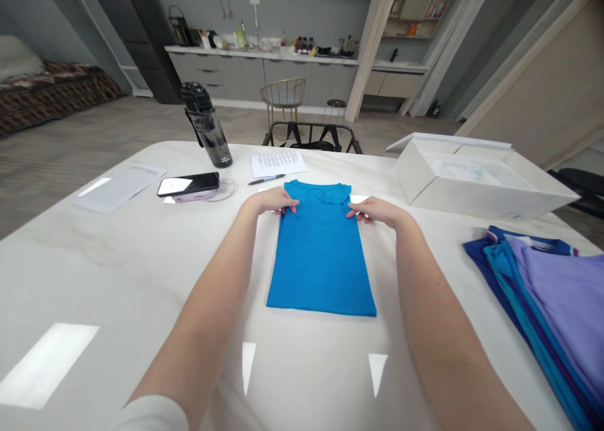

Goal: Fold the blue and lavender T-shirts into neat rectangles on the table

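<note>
A blue shirt (pixel 322 258) lies on the white table before me, its sides folded in to make a long panel. The neckline is at the far end and the straight hem faces me. My left hand (pixel 276 200) pinches the shirt's left edge just below the neckline, thumb on top. At the opposite edge, my right hand (pixel 372 209) pinches the cloth between thumb and fingers. Both hands are closed on the fabric, which shows small wrinkles between them near the collar.
Folded clothes (pixel 561 292) are stacked at the right, below an open white box (pixel 481 176). To the left are a phone (pixel 189 184) on a pink device, a clear sleeve (pixel 117 189) and a dark bottle (pixel 210 129). A pen (pixel 267 179) and printed paper (pixel 278 162) lie beyond the shirt.
</note>
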`<state>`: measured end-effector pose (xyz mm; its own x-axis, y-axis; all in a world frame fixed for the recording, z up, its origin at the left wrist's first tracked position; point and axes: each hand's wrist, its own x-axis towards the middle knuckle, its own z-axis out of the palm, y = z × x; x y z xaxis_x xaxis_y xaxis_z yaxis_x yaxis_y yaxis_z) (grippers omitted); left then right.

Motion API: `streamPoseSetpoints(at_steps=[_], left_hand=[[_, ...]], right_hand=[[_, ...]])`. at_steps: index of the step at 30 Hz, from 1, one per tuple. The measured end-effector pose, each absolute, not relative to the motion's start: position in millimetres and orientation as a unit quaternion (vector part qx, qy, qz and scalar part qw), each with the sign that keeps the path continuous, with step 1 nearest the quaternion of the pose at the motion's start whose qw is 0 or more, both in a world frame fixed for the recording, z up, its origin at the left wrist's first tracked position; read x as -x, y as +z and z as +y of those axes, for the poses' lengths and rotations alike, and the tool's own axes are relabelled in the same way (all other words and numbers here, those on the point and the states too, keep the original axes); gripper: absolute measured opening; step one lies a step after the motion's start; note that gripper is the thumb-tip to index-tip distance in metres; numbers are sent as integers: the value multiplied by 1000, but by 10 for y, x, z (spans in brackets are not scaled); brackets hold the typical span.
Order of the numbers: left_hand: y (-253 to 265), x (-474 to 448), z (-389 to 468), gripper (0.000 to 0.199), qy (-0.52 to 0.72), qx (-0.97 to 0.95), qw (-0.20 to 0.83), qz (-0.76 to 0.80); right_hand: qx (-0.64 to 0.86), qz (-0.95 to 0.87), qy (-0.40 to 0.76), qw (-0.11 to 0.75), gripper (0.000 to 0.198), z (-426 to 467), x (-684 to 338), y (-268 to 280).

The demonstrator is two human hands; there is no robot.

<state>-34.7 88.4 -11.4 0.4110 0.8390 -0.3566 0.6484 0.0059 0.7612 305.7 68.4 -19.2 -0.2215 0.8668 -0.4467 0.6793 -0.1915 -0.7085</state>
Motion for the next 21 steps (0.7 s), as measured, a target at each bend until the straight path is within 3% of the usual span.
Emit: streamPoseSetpoints(at_steps=[4,9,12,14,18,21], left_hand=[[-56,376,872,45,213,-692,454,519],[-33,355,925,48,389,-669,420,474],[-137,316,972,57,390,-680,385,487],[-256,287,997,66,332,-703,343,527],[-501,210,1020,77,165,-750,266,583],[-590,104,1006,75,149,-758,195,604]], right_hand=[[610,-643,446,121,70,656,-3080,-78],[586,-670,338,306,64,651,-3033,78],[568,-683,293,355,63,745,-2908,-85],[579,-696,277,323,64,821,-2814,-301],[644,-715,207,176,64,903,-2696,-671],[666,-715,142,160,66,887,-2647,-710]])
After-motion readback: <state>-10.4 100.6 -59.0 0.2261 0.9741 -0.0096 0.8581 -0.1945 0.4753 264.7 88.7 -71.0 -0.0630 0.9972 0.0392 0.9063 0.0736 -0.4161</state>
